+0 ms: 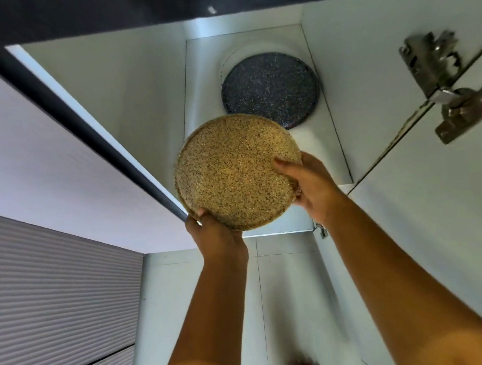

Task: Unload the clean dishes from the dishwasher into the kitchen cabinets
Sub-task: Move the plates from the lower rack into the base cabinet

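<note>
Two hands hold a tan plate [237,172] with dark specks in front of an open cabinet [250,43]. The left hand [218,237] has the near edge of the plate, with its thumb on top and its other fingers hidden under the rim. The right hand [311,187] has the right edge, thumb lying flat on the plate's face. So each grip is pinching the plate, not spread.

Inside the cabinet a dark plate [270,89] lies flat on the bottom shelf. It sits past the tan plate, deeper in and a little to the right. The two plates are not touching. The right hand is the nearer one to it. The tan plate is round, so it has no long side to line up.

I think the tan plate needs to go forward and down to land on the dark one
</note>
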`<state>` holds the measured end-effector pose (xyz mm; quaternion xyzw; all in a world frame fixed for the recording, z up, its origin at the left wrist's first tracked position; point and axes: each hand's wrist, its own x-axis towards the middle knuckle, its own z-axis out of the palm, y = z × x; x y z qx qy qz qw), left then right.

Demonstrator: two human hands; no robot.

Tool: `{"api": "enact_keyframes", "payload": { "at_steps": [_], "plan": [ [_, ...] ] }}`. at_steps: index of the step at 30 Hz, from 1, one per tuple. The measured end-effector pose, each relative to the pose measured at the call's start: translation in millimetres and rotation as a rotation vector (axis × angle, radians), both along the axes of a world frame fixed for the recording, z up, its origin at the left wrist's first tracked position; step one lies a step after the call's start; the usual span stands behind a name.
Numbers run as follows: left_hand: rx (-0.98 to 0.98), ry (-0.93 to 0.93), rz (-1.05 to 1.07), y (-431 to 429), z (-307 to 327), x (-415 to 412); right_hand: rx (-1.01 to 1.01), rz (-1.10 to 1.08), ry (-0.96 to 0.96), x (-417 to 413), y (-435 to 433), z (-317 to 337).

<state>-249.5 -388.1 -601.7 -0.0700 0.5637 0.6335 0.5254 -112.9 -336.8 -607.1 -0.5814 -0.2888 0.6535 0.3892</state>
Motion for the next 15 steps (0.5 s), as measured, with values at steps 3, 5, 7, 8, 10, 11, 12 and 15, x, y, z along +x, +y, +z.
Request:
{"api": "enact_keyframes", "payload": {
  "at_steps": [3,5,7,8,10,11,12,15],
  "plan": [
    [-0.037,0.061,-0.156,12,2,-13,-0.013,-0.104,0.237,-1,-13,-4],
    [-0.062,0.106,-0.317,20,3,-21,0.032,-0.240,0.316,1,-3,0],
    [-0.058,0.131,-0.426,26,4,-21,0.027,-0.391,0.327,2,15,3],
    [-0.058,0.140,-0.447,29,5,-20,0.005,-0.452,0.344,3,26,1],
    [-0.075,0.148,-0.460,34,6,-15,-0.037,-0.527,0.405,3,46,-3],
    [-0.081,0.171,-0.483,35,5,-13,-0.049,-0.547,0.415,2,53,-6],
    [-0.083,0.203,-0.510,36,4,-12,-0.059,-0.565,0.406,0,58,-9],
    [-0.060,0.335,-0.614,37,-4,-7,-0.043,-0.583,0.368,-5,71,-22]
  ]
}}
